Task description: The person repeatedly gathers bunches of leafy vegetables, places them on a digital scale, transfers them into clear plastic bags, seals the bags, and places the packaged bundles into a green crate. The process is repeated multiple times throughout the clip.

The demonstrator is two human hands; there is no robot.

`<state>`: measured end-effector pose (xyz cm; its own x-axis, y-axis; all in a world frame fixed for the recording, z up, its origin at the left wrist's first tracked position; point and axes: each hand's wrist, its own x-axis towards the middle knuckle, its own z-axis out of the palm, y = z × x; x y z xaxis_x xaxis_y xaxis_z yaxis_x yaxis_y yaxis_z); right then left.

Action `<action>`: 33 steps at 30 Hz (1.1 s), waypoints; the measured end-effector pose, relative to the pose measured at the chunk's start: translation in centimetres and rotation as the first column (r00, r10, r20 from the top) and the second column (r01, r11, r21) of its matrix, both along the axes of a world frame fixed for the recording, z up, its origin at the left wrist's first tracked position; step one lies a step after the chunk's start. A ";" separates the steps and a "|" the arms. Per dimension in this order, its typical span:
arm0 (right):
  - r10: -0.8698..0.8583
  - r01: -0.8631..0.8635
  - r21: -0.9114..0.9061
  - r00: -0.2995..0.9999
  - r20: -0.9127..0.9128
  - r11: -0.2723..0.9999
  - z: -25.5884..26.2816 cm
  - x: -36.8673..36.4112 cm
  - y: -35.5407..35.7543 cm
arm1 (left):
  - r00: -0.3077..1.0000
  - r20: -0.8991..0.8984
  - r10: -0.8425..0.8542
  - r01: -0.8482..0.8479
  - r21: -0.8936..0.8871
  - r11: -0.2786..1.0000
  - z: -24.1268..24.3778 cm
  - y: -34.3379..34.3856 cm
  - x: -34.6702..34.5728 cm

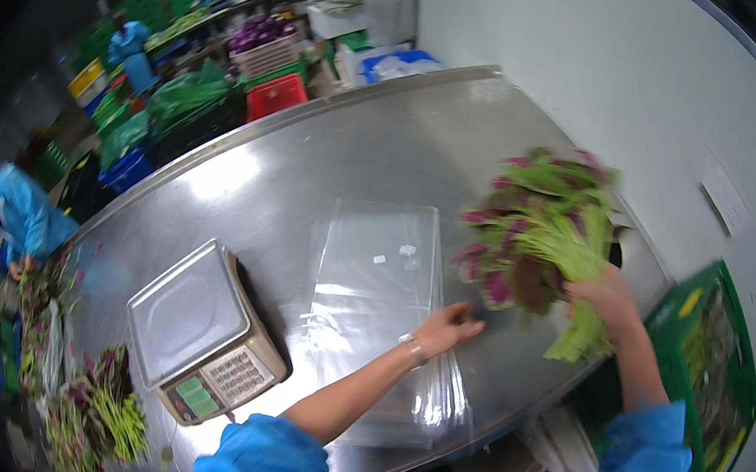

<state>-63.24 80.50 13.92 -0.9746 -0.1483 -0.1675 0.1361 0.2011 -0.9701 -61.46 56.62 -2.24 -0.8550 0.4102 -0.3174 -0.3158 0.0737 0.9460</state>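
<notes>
My right hand (600, 299) grips a bunch of red-and-green amaranth (549, 229) by its pale green stems. The leaves point up and left above the right part of the steel table (389, 145). My left hand (449, 330) hangs over the right edge of a stack of clear plastic bags (371, 292), fingers slightly curled and apart, with nothing in them. Small white labels (407, 250) lie on the bags. Left of the bags stands a digital scale (210, 336) with a bare metal pan (188, 315).
More leafy bunches (94, 413) lie at the table's left end, where a co-worker (30, 214) in blue handles greens. A green crate (708, 375) holding greens stands at right by the wall (584, 56). Beyond the table are a red crate (277, 98) and purple vegetables (261, 33).
</notes>
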 end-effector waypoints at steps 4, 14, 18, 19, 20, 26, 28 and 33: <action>-0.156 0.136 0.152 0.979 0.128 0.979 -1.5 -0.6 8.2 | 0.955 -0.037 0.294 -0.296 -0.095 0.951 -4.6 8.6 -9.9; -0.328 0.316 0.147 0.943 0.063 0.937 2.9 -6.6 17.2 | 0.927 -0.196 0.322 -0.374 -0.375 0.848 -11.7 19.1 -24.1; -0.354 0.364 0.032 0.919 -0.173 0.931 2.2 -12.9 13.9 | 0.895 -0.313 0.317 -0.384 -0.181 0.905 -14.8 17.5 -21.4; -0.381 0.397 0.058 0.906 -0.183 0.916 0.7 -14.2 12.4 | 0.900 -0.324 0.293 -0.360 -0.172 0.917 -12.5 16.2 -19.0; -0.379 0.400 0.070 0.902 -0.208 0.914 -2.1 -14.9 10.8 | 0.889 -0.334 0.313 -0.378 -0.152 0.913 -12.5 15.1 -17.2; -0.039 0.085 0.535 0.995 -0.096 0.841 -25.1 -13.6 5.2 | 0.942 -0.140 0.305 -0.314 -0.046 0.948 -8.1 9.7 -7.3; 0.004 -0.123 0.356 0.949 0.315 0.926 -23.6 -9.1 1.5 | 0.951 -0.068 0.303 -0.309 -0.113 0.944 -8.1 6.5 -4.5; 0.051 -0.173 0.488 0.966 0.253 0.856 -24.7 -6.5 1.2 | 0.964 0.021 0.264 -0.262 -0.069 0.963 -7.3 3.9 -2.0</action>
